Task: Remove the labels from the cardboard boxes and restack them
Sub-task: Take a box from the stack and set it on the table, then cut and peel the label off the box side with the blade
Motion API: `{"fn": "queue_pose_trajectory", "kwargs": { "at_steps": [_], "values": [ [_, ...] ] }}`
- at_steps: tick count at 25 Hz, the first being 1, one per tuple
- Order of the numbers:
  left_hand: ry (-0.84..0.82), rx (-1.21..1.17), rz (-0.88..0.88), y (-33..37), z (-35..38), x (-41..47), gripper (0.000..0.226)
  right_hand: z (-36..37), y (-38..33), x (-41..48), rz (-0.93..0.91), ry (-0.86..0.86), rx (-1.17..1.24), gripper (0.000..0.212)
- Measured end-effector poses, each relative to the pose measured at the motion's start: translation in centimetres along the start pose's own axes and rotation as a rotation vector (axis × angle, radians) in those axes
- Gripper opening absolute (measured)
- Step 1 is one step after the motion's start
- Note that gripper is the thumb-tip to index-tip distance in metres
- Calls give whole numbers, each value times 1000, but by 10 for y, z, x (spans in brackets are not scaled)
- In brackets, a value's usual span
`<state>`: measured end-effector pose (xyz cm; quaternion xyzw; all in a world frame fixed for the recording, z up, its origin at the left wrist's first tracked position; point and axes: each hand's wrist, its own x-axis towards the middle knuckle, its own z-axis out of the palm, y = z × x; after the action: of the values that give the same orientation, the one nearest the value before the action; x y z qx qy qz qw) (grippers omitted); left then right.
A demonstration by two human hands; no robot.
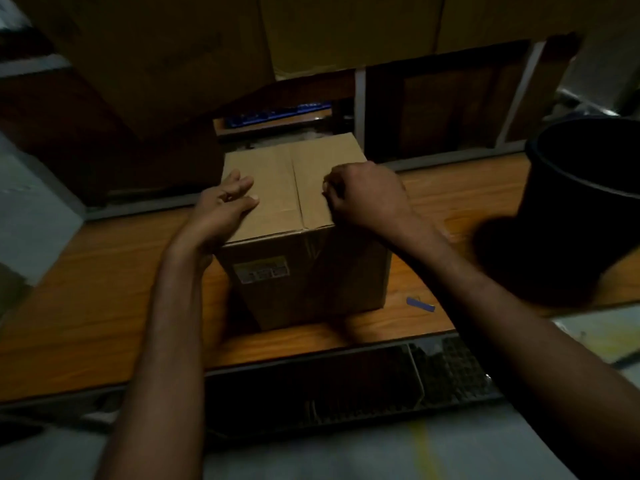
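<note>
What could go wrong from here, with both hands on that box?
1. The label sits on the front of the cardboard box, yet the right hand curls at the top; picking there may tear cardboard.
2. The left hand presses one side only, so the box might slide on the table.
3. The black bin near the right arm could be knocked.

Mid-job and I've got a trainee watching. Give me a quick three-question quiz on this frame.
1. True or false: the label sits on the top face of the cardboard box.
2. Which of the hands lies flat on the box top? A left, B right, C neither.
3. Fill in: the black bin stands to the person's ____ of the box.

Key:
1. False: it is on the side facing the person.
2. A: the left hand lies flat, while the right hand is curled.
3. right
</note>
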<state>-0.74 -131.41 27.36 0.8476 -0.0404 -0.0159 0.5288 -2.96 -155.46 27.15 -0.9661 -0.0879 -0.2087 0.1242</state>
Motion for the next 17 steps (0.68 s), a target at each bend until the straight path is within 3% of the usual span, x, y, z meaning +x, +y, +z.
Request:
{"fn": "queue_pose_trajectory", "kwargs": {
  "at_steps": [3, 6, 8, 11, 15, 17],
  "values": [
    [54, 26, 8, 4, 12, -23, 48, -4, 16, -3, -96, 40, 16, 28],
    [-27, 286, 87, 5, 9, -34, 45, -9, 32, -10, -137, 159, 95, 29],
    [-94, 323, 156, 2, 4, -36, 41, -10, 38, -24, -149, 195, 144, 36],
    [-87, 139, 173, 2, 11, -38, 38, -3, 45, -54, -177, 202, 237, 38],
    [17, -54, 90, 5, 30, -42, 37, 25, 62, -101, -72, 555, 189, 29],
    [54, -74, 92, 9, 41, -45, 37, 46, 76, -135, 69, 618, 144, 28]
  ]
}}
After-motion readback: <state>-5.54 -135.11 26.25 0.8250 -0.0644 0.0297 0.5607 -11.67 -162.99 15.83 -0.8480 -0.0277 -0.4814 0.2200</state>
